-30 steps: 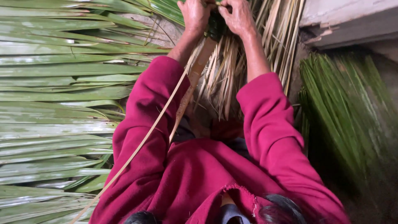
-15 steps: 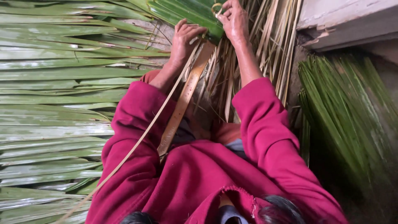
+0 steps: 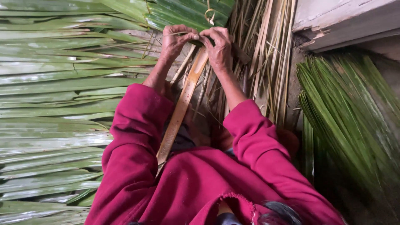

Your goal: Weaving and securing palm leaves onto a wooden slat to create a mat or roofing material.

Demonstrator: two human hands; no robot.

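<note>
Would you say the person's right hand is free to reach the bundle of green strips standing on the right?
Probably not right away: the right hand is gripping the tan slat, though nothing blocks the way to the bundle of green strips.

**Where things lie around your hands**

Your left hand (image 3: 176, 39) and right hand (image 3: 218, 46) meet at 12 o'clock, touching at the top end of the flat stalk (image 3: 180, 110), which runs from there down toward your lap at 6 o'clock. Just beyond your hands lies the tied leaf bundle (image 3: 187, 11). The spread palm leaves (image 3: 54, 104) lie across the floor from 8 to 11 o'clock. Dry strips (image 3: 262, 54) lie behind your right hand at 1 o'clock. The stacked fronds (image 3: 350, 121) lie at 3 o'clock, with the ledge (image 3: 346, 21) beyond them at 2 o'clock.
</note>
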